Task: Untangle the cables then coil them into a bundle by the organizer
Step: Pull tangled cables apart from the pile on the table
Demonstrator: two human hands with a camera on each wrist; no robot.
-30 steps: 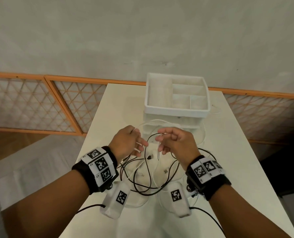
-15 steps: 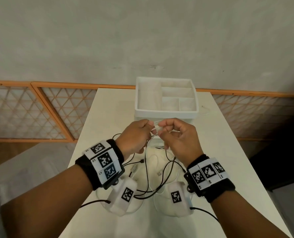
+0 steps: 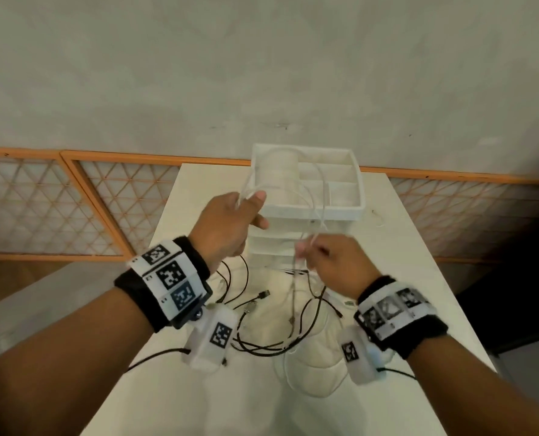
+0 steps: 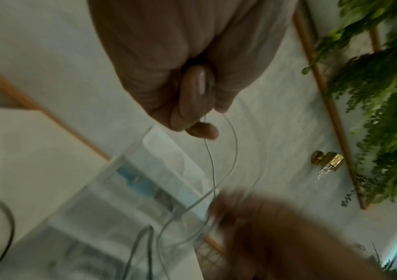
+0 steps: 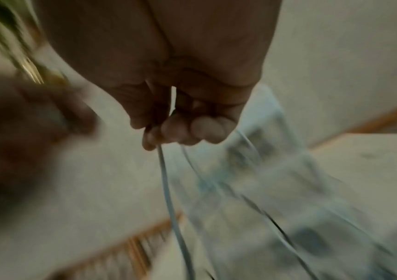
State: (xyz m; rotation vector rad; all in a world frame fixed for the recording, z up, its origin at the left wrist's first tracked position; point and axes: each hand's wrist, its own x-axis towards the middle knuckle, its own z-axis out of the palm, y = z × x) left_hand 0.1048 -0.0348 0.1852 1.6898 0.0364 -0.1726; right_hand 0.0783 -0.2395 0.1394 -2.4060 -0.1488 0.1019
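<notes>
Now thin white cable (image 3: 320,196) looped between left hand (image 3: 230,225), right hand (image 3: 334,262).

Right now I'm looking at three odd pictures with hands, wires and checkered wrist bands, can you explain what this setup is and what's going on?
There is no machine here, just a person wearing cameras. One picture comes from a head camera looking down at a white table. The other two come from cameras strapped to each wrist, looking along the fingers, and both are blurry. The left hand and the right hand each pinch a white cable, lifted in loops in front of a white organizer. Black cables lie tangled on the table below. The checkered bands are patterned squares worn on the wrists.
</notes>
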